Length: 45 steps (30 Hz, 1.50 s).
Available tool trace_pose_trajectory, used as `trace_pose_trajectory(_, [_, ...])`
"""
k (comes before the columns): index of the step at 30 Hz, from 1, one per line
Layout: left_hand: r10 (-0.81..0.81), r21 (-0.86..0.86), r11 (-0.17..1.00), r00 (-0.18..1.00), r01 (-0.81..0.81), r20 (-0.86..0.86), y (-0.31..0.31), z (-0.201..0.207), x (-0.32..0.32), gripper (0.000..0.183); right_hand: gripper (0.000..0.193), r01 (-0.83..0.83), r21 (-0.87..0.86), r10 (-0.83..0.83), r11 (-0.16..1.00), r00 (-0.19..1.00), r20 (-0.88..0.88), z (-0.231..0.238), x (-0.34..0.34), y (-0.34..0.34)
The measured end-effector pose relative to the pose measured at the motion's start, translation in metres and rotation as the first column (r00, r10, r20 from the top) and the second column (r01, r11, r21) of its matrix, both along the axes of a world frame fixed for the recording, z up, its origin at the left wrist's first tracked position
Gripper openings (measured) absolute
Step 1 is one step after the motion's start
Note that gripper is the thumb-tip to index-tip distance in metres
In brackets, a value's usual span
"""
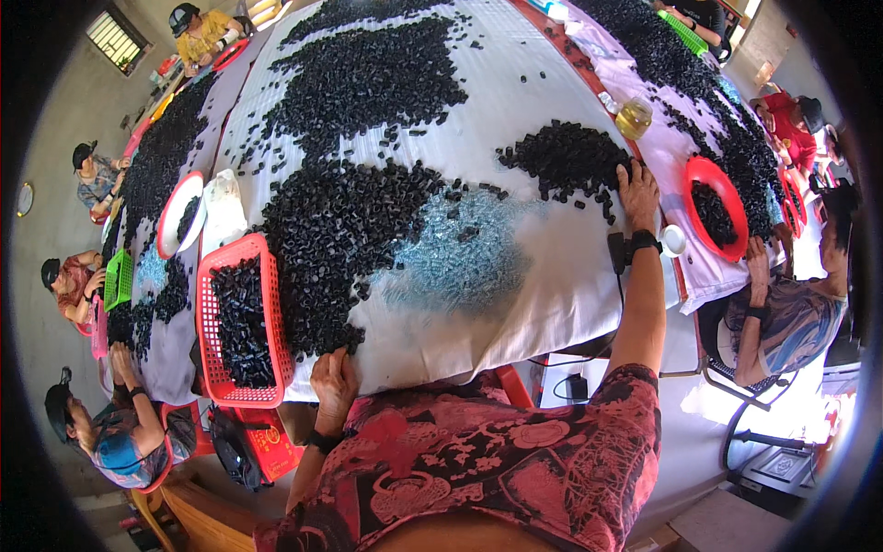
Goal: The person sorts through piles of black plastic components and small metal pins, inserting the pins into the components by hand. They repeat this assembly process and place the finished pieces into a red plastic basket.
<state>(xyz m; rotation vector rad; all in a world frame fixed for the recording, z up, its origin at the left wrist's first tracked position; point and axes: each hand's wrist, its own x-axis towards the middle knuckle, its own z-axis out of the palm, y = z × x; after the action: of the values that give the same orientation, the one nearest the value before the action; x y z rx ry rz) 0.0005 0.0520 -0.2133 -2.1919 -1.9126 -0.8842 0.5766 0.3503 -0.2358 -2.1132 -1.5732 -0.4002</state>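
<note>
My right hand (638,196) lies with its fingers stretched out at the right side of a smaller heap of black pieces (572,158). These are small, short and tube-like. My left hand (334,386) rests at the table's near edge, with its fingertips by the lower end of the large black heap (340,221); nothing shows in it. Small clear bluish pieces (469,244) are spread between the two heaps. Left of my left hand, a red-pink plastic basket (279,322) holds more black pieces.
More black pieces (372,78) cover the far part of the white cloth (529,110). A jar of yellowish liquid (634,118), a white cup (674,241) and a red oval tray (694,207) stand at right. At left are a white basin (166,225) and a green basket (118,279). Several people sit along both sides.
</note>
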Motion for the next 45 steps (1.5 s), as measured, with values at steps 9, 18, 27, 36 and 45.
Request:
trace_pose_trajectory(9, [0.024,0.01,1.0,1.0,-0.024,0.013,-0.002,0.007,0.005,0.016,0.055,-0.11,-0.056,0.115,0.992,0.99,0.078,0.008,-0.053,-0.008])
trace_pose_trajectory(18, [0.02,0.067,0.997,0.998,-0.024,0.057,-0.003,0.005,-0.001,0.018,0.051,-0.132,-0.126,0.151,0.983,0.975,0.161,0.027,-0.085,-0.025])
trace_pose_trajectory(27, [0.055,0.041,0.997,0.996,-0.058,0.065,-0.007,0.0,-0.004,0.014,0.034,-0.251,-0.106,0.266,0.962,0.952,0.152,0.025,-0.088,-0.019])
trace_pose_trajectory(36, [0.047,0.046,0.998,0.997,-0.05,0.067,-0.009,0.002,-0.004,0.014,0.04,-0.246,-0.099,0.253,0.964,0.965,0.065,-0.006,-0.033,0.007])
trace_pose_trajectory(45, [0.053,0.064,0.996,0.996,-0.058,0.077,-0.011,-0.002,-0.005,0.012,0.024,-0.217,0.054,0.094,0.975,0.18,-0.979,0.075,-0.105,-0.046])
